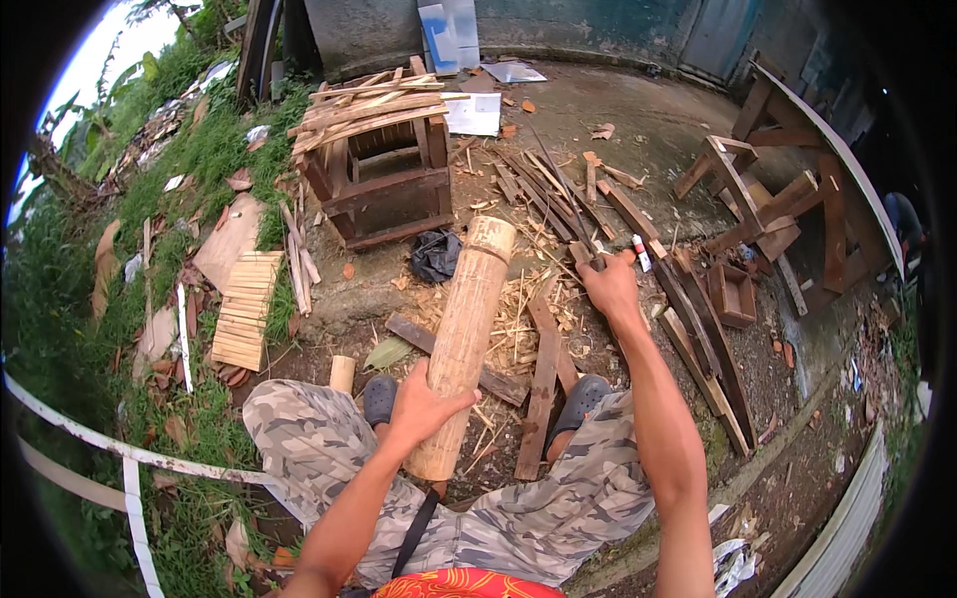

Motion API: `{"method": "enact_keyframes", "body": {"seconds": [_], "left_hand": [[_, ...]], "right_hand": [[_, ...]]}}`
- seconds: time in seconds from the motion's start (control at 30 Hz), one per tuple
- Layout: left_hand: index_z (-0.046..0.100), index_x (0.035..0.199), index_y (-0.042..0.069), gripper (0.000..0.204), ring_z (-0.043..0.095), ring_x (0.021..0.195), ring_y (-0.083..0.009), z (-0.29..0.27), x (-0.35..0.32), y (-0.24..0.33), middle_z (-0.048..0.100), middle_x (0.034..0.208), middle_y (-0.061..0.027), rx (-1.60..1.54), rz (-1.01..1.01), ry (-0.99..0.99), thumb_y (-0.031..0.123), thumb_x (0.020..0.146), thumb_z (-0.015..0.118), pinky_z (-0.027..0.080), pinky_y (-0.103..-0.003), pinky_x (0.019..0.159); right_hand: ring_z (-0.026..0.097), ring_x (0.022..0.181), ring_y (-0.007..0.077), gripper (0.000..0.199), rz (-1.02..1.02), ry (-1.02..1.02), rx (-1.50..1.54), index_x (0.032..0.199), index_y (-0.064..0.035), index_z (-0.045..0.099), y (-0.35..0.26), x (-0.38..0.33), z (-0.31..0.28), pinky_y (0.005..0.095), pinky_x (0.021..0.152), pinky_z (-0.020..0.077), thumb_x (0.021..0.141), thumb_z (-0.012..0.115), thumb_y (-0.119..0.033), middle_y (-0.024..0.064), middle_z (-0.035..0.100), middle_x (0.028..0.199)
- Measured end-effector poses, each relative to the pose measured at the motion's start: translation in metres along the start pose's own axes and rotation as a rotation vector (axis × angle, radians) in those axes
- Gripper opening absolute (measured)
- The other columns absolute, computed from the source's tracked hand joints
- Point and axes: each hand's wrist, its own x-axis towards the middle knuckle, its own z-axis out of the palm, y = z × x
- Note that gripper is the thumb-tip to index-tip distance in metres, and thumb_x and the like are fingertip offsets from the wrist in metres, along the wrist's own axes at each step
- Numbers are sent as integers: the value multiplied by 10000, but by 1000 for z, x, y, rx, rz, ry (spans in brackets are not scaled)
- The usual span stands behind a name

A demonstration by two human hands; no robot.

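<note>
A thick, pale length of bamboo [467, 314] leans upright between my knees, its far end tilted slightly right. My left hand [427, 404] wraps around its lower part, thumb across the front. Out to the right, my right hand [610, 286] is closed around the dark handle of what looks like a machete [564, 186], whose long thin blade points away over the wood pieces. Part of the handle is hidden by the fingers. A white tube with a dark cap [641, 253] lies just right of that hand. Near my left shoe stands a short bamboo piece [342, 374].
A wooden frame [389, 204] topped with split sticks stands far left of centre, a black plastic bag [436, 256] beside it. Wood strips [713, 339] and shavings cover the ground. A slatted bamboo panel [247, 309] lies left; a wooden table [832, 179] stands right.
</note>
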Motion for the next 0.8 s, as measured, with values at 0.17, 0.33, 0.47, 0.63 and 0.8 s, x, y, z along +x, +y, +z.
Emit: {"method": "enact_keyframes", "body": {"seconds": [0.17, 0.33, 0.47, 0.63, 0.8], "left_hand": [[584, 1158, -66, 807, 684, 987, -331, 28, 61, 8, 690, 1080, -228, 1, -72, -52, 470, 623, 863, 533, -388, 879], [640, 1106, -94, 739, 698, 952, -333, 55, 106, 54, 693, 998, -275, -20, -148, -59, 509, 709, 797, 559, -414, 801], [632, 1122, -91, 664, 707, 912, -317, 82, 100, 62, 699, 998, -241, -206, -187, 7, 486, 813, 747, 572, -424, 764], [590, 1252, -24, 521, 726, 855, -315, 93, 102, 48, 710, 1065, -191, -846, -536, -154, 432, 1001, 568, 607, -426, 795], [604, 1195, 52, 405, 729, 852, -240, 72, 116, 19, 717, 1000, -139, -1191, -764, -240, 397, 1071, 432, 621, -416, 734]], "right_hand": [[579, 513, 147, 351, 24, -151, 237, 957, 8, 677, -17, -4, 5, 315, 453, 438, 930, 718, -339, 80, 611, 652], [626, 598, 134, 366, 129, -220, 268, 994, -3, 638, -16, 1, 14, 274, 465, 492, 960, 685, -365, 70, 659, 757], [682, 742, 157, 428, 145, -247, 374, 1042, -16, 624, -7, 4, 23, 308, 558, 575, 939, 700, -424, 87, 703, 912], [686, 798, 153, 410, 169, -414, 452, 1025, 3, 629, -19, -6, 16, 304, 557, 591, 882, 783, -348, 91, 699, 943], [671, 817, 151, 363, 155, -690, 427, 909, -21, 630, -32, -42, 4, 315, 598, 626, 815, 850, -294, 67, 663, 910]]}}
